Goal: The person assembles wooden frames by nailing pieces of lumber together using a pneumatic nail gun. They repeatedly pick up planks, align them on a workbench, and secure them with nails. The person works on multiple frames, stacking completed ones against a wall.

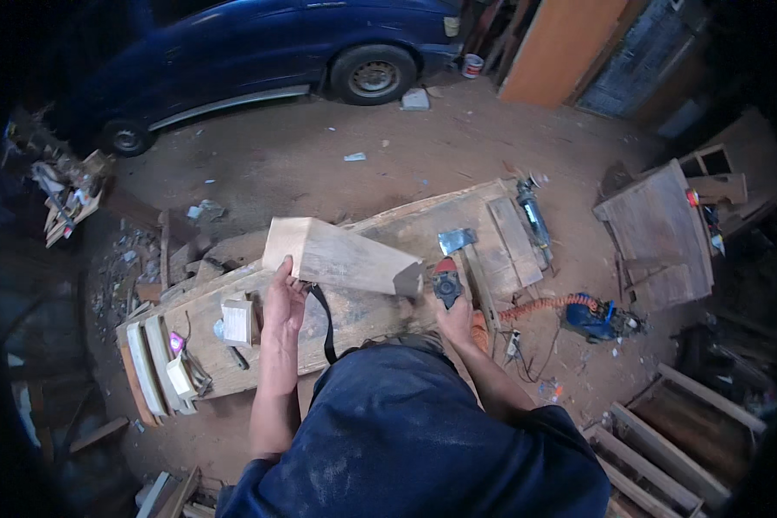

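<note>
My left hand point(283, 300) grips the wide left end of a tapered, box-like pale wooden piece point(345, 256), held up over the workbench point(388, 318). A dark patch marks its narrow right end. My right hand point(454, 321) is wrapped round a red-and-black air nailer point(445, 285), close beside that narrow end; whether they touch, I cannot tell. From near my right hand an orange coiled hose point(540, 305) runs to the right. Just beyond the nailer lies a wide, flat metal head point(456, 241) on a wooden handle, like a hatchet.
An angle grinder point(533, 211) lies at the bench's right end. Small wooden blocks point(239, 319) and curved pale strips point(155, 367) occupy its left end. A blue compressor point(589, 319) stands on the floor at right, near a wooden table point(656, 224). A blue vehicle point(259, 56) is parked beyond.
</note>
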A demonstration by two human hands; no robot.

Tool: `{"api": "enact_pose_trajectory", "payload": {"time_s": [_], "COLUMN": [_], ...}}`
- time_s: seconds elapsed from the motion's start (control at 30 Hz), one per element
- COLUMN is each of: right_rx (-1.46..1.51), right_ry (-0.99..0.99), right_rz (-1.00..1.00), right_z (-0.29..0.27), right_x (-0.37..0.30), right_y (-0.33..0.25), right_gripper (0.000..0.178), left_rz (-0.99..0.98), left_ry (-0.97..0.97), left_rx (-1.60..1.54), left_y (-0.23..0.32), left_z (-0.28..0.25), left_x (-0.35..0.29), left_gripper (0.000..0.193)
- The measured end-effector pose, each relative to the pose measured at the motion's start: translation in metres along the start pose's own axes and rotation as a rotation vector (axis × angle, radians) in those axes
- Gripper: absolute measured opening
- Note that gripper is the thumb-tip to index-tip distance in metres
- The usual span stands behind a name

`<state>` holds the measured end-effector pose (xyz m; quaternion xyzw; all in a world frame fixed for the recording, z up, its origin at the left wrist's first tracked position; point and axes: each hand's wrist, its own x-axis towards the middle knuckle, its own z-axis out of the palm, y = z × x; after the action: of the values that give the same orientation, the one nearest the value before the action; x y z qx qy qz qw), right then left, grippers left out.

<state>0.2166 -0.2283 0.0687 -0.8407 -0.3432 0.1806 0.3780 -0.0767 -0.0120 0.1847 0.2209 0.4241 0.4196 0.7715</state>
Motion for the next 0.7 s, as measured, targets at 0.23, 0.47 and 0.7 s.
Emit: {"api": "enact_pose_trajectory", "payload": {"time_s": [0.23, 0.47, 0.7], "right_rx": [-0.206, -0.665, -0.749], "right_ry": [-0.167, 0.024, -0.354], "right_rz": [0.049, -0.071, 0.200], "right_z": [0.051, 0.032, -0.010], "right_x": [0.041, 0.060, 0.105], "right_y": [0.042, 0.087, 0.231], "right_gripper": [0.057, 0.066, 0.087], "left_rz": [0.246, 0.220, 0.136], "left_ry": [0.098, 0.158, 0.192], "left_rx": [0.594, 0.509, 0.500], "left_y": [0.017, 0.039, 0.012], "left_z": [0.017, -0.030, -0.031], "left_x": [-0.032, -0.082, -0.099], "left_gripper": [0.036, 0.038, 0.048]}}
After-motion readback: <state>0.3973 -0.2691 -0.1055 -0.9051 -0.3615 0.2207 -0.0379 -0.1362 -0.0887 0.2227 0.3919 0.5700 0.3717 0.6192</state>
